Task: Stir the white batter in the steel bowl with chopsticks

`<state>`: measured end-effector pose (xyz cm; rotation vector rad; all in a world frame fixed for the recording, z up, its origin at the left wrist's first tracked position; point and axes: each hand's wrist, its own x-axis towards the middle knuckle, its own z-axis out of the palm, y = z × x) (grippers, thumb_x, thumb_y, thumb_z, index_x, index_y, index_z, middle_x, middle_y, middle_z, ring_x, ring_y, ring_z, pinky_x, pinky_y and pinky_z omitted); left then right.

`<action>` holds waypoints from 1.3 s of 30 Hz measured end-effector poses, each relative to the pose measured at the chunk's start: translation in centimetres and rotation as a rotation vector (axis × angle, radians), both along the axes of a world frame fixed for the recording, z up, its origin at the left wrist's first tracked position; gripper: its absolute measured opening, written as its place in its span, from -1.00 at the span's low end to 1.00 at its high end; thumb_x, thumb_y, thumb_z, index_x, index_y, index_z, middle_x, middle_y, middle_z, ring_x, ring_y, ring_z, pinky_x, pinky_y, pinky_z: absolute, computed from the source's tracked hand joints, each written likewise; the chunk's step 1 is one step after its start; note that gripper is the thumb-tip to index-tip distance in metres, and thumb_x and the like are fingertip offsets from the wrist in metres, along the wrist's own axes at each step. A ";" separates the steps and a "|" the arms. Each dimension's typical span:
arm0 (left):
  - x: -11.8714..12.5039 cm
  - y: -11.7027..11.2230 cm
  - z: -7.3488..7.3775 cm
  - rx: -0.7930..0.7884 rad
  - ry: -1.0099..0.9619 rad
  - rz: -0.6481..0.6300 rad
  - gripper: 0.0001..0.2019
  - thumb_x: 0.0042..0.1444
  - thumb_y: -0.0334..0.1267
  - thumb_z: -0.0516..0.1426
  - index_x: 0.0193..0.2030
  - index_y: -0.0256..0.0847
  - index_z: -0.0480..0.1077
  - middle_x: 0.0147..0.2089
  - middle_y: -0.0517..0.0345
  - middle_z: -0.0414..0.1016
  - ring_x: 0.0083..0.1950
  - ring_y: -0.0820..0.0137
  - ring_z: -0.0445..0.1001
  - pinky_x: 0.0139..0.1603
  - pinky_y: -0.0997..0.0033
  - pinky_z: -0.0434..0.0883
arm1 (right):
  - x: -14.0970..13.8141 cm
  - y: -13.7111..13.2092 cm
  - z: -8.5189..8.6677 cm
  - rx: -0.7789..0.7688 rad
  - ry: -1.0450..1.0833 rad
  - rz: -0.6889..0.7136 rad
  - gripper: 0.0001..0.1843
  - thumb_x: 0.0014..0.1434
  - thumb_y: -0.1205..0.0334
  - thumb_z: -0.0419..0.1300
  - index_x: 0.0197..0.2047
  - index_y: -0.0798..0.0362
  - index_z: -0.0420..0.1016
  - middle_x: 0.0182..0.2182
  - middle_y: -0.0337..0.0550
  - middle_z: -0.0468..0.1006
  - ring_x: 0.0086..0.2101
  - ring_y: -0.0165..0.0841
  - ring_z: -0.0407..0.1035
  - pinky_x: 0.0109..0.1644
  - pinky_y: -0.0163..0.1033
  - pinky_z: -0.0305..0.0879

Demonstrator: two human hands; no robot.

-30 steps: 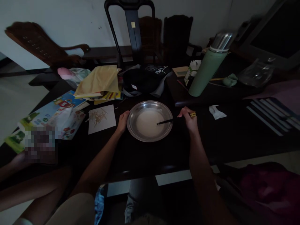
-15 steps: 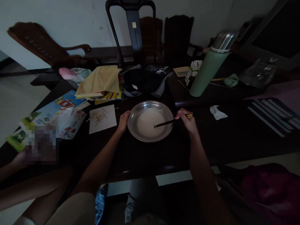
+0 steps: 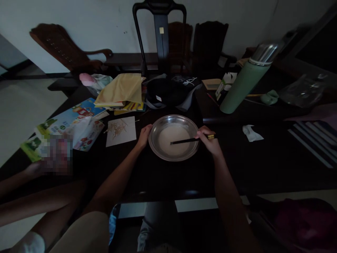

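A round metal basin (image 3: 154, 133) rests on the dark table in front of me, holding a pale, milky mixture (image 3: 175, 135). At its left rim is my left hand (image 3: 144, 136), fingers closed against the edge. My right hand (image 3: 207, 140), by the right rim, grips a pair of dark chopsticks (image 3: 185, 140) with gold-coloured ends. They slant in over the rim, and their tips touch the mixture near the middle of the basin. To the left of my left hand, a white sheet of paper (image 3: 129, 137) bears a heap of thin, pale sticks (image 3: 117, 129).
A green thermos (image 3: 243, 86) stands back right, beside a small carton (image 3: 226, 84). Crumpled tissue (image 3: 252, 133) and stacked books (image 3: 313, 144) lie right. Behind the basin sit a black bag (image 3: 168, 93) and yellow packets (image 3: 122, 89). Another person's arm (image 3: 28, 172) reaches in at left.
The view has turned slightly left, so things appear farther right. My right hand has come closer to the basin, and the chopstick tips have moved left in the mixture. My left hand stays at the rim.
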<state>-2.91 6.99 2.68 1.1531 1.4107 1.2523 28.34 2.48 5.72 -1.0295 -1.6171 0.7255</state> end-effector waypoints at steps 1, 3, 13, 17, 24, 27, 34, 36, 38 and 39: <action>0.0 0.0 0.0 0.002 -0.001 -0.007 -0.63 0.08 0.06 0.16 -0.53 -0.17 0.30 -0.56 0.29 0.24 -0.46 0.45 0.20 -0.43 0.46 0.22 | -0.3 0.1 0.0 0.014 -0.042 0.021 -0.58 0.26 -0.14 0.20 -0.49 -0.06 0.54 -0.46 -0.21 0.51 -0.35 -0.30 0.41 -0.20 -0.14 0.32; 0.0 0.0 0.0 0.009 0.000 -0.012 -0.63 0.09 0.05 0.16 -0.54 -0.17 0.27 -0.56 0.30 0.23 -0.47 0.46 0.19 -0.43 0.46 0.22 | -0.4 0.3 0.0 0.049 -0.081 -0.005 -0.62 0.25 -0.12 0.21 -0.47 -0.07 0.55 -0.47 -0.21 0.53 -0.34 -0.28 0.41 -0.19 -0.13 0.31; 0.0 0.0 0.3 -0.003 0.014 -0.011 -0.64 0.08 0.03 0.14 -0.56 -0.16 0.22 -0.58 0.32 0.17 -0.50 0.47 0.13 -0.46 0.46 0.18 | -0.4 0.1 0.1 0.024 -0.017 -0.017 -0.55 0.26 -0.15 0.18 -0.53 -0.05 0.52 -0.50 -0.21 0.48 -0.38 -0.30 0.39 -0.22 -0.13 0.32; 0.1 0.1 0.2 -0.020 -0.006 -0.009 -0.63 0.05 0.08 0.14 -0.54 -0.16 0.25 -0.56 0.30 0.21 -0.49 0.46 0.16 -0.46 0.45 0.18 | 0.1 0.5 0.0 0.074 -0.035 -0.115 -0.55 0.27 -0.15 0.17 -0.51 -0.06 0.51 -0.52 -0.22 0.49 -0.36 -0.29 0.37 -0.20 -0.12 0.29; 0.2 0.0 0.5 -0.016 0.023 0.002 -0.64 0.02 0.07 0.15 -0.55 -0.16 0.25 -0.56 0.30 0.20 -0.47 0.46 0.14 -0.44 0.44 0.18 | 0.3 0.1 0.0 0.011 0.050 -0.057 -0.51 0.27 -0.17 0.16 -0.56 -0.05 0.50 -0.51 -0.22 0.45 -0.37 -0.30 0.38 -0.20 -0.12 0.31; 0.3 -0.1 0.6 -0.004 0.026 -0.004 -0.63 0.05 0.07 0.13 -0.56 -0.15 0.22 -0.57 0.30 0.17 -0.48 0.45 0.13 -0.45 0.44 0.18 | -0.4 0.3 0.1 0.015 -0.065 0.005 -0.60 0.22 -0.17 0.22 -0.47 -0.08 0.56 -0.47 -0.21 0.52 -0.34 -0.28 0.41 -0.19 -0.11 0.32; 0.3 0.0 0.6 -0.016 0.024 0.033 -0.65 0.06 0.03 0.15 -0.55 -0.16 0.27 -0.56 0.28 0.22 -0.46 0.44 0.18 -0.42 0.44 0.22 | 1.4 0.1 -0.1 -0.010 0.120 -0.212 -0.45 0.28 -0.20 0.12 -0.60 -0.04 0.45 -0.55 -0.22 0.42 -0.39 -0.30 0.37 -0.17 -0.10 0.32; 0.2 0.0 0.5 -0.015 0.025 0.027 -0.65 0.07 0.02 0.14 -0.56 -0.16 0.25 -0.56 0.28 0.21 -0.46 0.44 0.17 -0.43 0.44 0.21 | 0.9 0.0 0.0 -0.038 0.093 -0.111 -0.48 0.26 -0.20 0.15 -0.58 -0.04 0.49 -0.53 -0.22 0.43 -0.39 -0.31 0.38 -0.20 -0.12 0.32; 0.2 -0.1 0.5 -0.004 0.032 0.004 -0.65 0.08 0.01 0.13 -0.57 -0.15 0.22 -0.57 0.29 0.19 -0.47 0.45 0.15 -0.45 0.44 0.18 | 0.1 0.1 0.0 -0.035 0.025 -0.022 -0.54 0.23 -0.20 0.19 -0.52 -0.06 0.54 -0.49 -0.21 0.47 -0.37 -0.30 0.40 -0.21 -0.13 0.32; 0.2 -0.1 0.5 0.003 0.036 -0.004 -0.64 0.08 0.01 0.12 -0.58 -0.15 0.21 -0.57 0.29 0.18 -0.48 0.45 0.14 -0.46 0.45 0.17 | -0.2 0.2 0.0 -0.023 -0.004 -0.002 -0.57 0.22 -0.19 0.21 -0.49 -0.06 0.56 -0.47 -0.21 0.49 -0.35 -0.30 0.41 -0.20 -0.13 0.32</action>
